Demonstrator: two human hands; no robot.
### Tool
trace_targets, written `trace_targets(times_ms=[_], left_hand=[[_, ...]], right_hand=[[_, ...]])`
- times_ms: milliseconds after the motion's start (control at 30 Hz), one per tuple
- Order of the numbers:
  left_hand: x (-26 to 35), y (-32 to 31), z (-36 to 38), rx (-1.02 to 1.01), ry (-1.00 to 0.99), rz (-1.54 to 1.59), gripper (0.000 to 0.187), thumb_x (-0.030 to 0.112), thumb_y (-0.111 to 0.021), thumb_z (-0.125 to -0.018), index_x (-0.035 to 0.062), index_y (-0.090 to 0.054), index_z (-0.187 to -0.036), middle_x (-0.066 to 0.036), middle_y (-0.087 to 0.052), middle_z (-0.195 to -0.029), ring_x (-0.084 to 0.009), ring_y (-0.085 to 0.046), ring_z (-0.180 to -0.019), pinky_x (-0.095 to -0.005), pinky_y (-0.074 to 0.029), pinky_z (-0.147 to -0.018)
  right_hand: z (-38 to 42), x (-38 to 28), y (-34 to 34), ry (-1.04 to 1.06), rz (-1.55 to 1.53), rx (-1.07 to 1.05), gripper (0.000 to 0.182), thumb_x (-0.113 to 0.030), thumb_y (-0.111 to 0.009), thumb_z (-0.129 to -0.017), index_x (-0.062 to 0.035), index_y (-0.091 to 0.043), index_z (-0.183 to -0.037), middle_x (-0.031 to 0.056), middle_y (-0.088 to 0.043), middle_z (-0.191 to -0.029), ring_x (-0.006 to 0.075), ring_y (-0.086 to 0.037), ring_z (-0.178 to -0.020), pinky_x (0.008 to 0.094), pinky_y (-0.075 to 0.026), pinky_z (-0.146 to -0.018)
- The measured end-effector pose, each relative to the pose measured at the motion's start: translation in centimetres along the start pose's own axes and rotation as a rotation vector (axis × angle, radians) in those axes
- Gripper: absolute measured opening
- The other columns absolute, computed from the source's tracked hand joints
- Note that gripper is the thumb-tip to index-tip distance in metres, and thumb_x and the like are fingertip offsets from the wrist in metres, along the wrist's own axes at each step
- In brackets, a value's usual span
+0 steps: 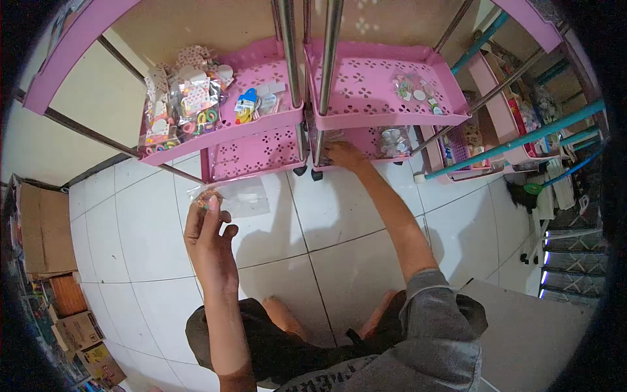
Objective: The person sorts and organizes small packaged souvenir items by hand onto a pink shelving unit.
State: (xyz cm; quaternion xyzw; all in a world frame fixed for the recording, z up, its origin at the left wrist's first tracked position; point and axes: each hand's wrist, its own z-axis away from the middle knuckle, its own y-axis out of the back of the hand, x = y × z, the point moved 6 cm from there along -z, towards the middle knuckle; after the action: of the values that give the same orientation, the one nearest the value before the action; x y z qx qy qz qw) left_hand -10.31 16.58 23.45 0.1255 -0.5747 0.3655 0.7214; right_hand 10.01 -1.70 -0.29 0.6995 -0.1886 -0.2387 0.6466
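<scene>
My left hand (212, 235) is raised over the floor, thumb and fingers pinched on a clear plastic bag (247, 199). Small orange-brown and greenish items, too small to name, show in the bag near my fingertips. My right hand (347, 155) reaches into the lower tray of the right pink rack, close to a metal post. Its fingertips are partly hidden under the upper tray (392, 121), so their grip does not show. To the right of that hand, a clear packet of pale, shiny items (394, 142) lies in the lower tray.
The left rack's upper tray (222, 139) holds a heap of carded, bagged accessories (189, 91) and a blue-topped packet (246, 101). Another small packet (418, 91) lies in the right upper tray. Teal poles (516, 140) stand at right; cardboard boxes (44, 225) line the left.
</scene>
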Motion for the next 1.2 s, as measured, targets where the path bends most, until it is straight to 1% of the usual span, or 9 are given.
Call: trace_targets(times_ms=[167,267,367,433,567,733,1067,1133,1200], left_hand=[[-0.9,-0.2,0.1,-0.044,0.011,-0.048,0.013,0.017,-0.057,-0.074,0.0106,-0.055,-0.085,0.004,-0.052,-0.078,-0.0053,-0.043,-0.063,-0.0186,-0.033,-0.053],[-2.0,-0.5,-0.2,-0.102,0.036,-0.107,0.02,0.02,-0.057,-0.074,0.01,-0.054,-0.091,0.004,-0.05,-0.08,-0.0062,-0.045,-0.063,-0.0188,-0.032,-0.054],[-2.9,-0.7,0.0,-0.146,0.068,-0.141,0.022,0.018,-0.057,-0.074,0.0081,-0.054,-0.093,0.002,-0.052,-0.086,-0.0073,-0.046,-0.065,-0.0191,-0.033,-0.054],[-3.1,-1.1,0.0,-0.186,-0.014,-0.31,0.024,0.014,-0.058,-0.072,0.0048,-0.056,-0.094,-0.001,-0.056,-0.086,-0.0083,-0.049,-0.065,-0.0189,-0.036,-0.053],[-5.6,-2.6,0.5,-0.365,-0.305,-0.713,0.019,0.001,-0.057,-0.068,0.0061,-0.059,-0.087,-0.004,-0.054,-0.077,-0.0095,-0.051,-0.062,-0.0198,-0.04,-0.047],[-10.2,-6.0,2.5,-0.555,-0.347,-0.815,0.017,-0.003,-0.057,-0.066,0.0037,-0.058,-0.081,-0.006,-0.054,-0.078,-0.012,-0.053,-0.064,-0.0203,-0.042,-0.049],[-26.1,-20.2,-3.9,-0.7,-0.271,-0.639,0.041,0.005,-0.062,-0.064,0.0001,-0.044,-0.1,-0.015,-0.048,-0.098,-0.0225,-0.05,-0.084,-0.0296,-0.043,-0.063],[-27.0,-23.4,-4.9,-0.654,-0.724,-0.893,0.059,0.004,-0.065,-0.057,-0.0034,-0.036,-0.108,-0.019,-0.04,-0.109,-0.0288,-0.041,-0.099,-0.0353,-0.039,-0.076],[-28.5,-25.2,-5.1,-0.755,-0.739,-0.952,0.069,0.005,-0.067,-0.054,-0.0039,-0.031,-0.112,-0.021,-0.035,-0.113,-0.0302,-0.034,-0.105,-0.036,-0.035,-0.081]], right_hand=[[-1.3,-1.2,-2.1,0.229,0.224,-0.282,0.027,-0.019,-0.045,-0.072,-0.0119,-0.05,-0.097,0.0074,-0.051,-0.097,0.0217,-0.049,-0.094,0.0344,-0.04,-0.081],[-1.4,0.1,0.3,-0.106,-0.286,-0.286,0.029,-0.019,-0.05,-0.069,-0.0111,-0.05,-0.097,0.0094,-0.051,-0.097,0.0229,-0.048,-0.094,0.0352,-0.038,-0.083],[0.6,-0.7,3.5,0.135,-0.068,-0.132,0.036,-0.017,-0.057,-0.065,-0.0107,-0.049,-0.1,0.0108,-0.05,-0.1,0.0242,-0.048,-0.094,0.0377,-0.037,-0.082],[3.0,0.2,8.5,-0.143,-0.224,0.102,0.045,-0.014,-0.062,-0.061,-0.0109,-0.048,-0.103,0.0098,-0.05,-0.1,0.0239,-0.048,-0.091,0.0358,-0.038,-0.08],[7.0,-5.9,17.3,-0.118,-1.035,0.399,0.05,-0.016,-0.066,-0.059,-0.009,-0.048,-0.104,0.0067,-0.053,-0.093,0.0202,-0.051,-0.082,0.0312,-0.039,-0.076],[10.0,-9.5,15.0,-0.281,-0.727,-0.056,0.03,-0.012,-0.065,-0.059,-0.0081,-0.057,-0.088,0.0066,-0.059,-0.074,0.0198,-0.055,-0.07,0.0281,-0.042,-0.07],[19.9,7.3,12.1,-0.787,-0.41,0.613,0.018,0.0,-0.054,-0.059,-0.0054,-0.061,-0.075,0.0148,-0.058,-0.071,0.0271,-0.055,-0.06,0.0312,-0.044,-0.057],[19.2,9.3,8.1,-0.765,-0.311,0.518,0.018,-0.002,-0.053,-0.061,-0.007,-0.061,-0.076,0.0149,-0.057,-0.072,0.0285,-0.055,-0.061,0.0322,-0.044,-0.058],[18.0,9.5,6.6,-0.754,-0.164,0.316,0.017,-0.005,-0.05,-0.064,-0.0095,-0.06,-0.077,0.0144,-0.057,-0.071,0.0301,-0.055,-0.064,0.0346,-0.045,-0.059]])
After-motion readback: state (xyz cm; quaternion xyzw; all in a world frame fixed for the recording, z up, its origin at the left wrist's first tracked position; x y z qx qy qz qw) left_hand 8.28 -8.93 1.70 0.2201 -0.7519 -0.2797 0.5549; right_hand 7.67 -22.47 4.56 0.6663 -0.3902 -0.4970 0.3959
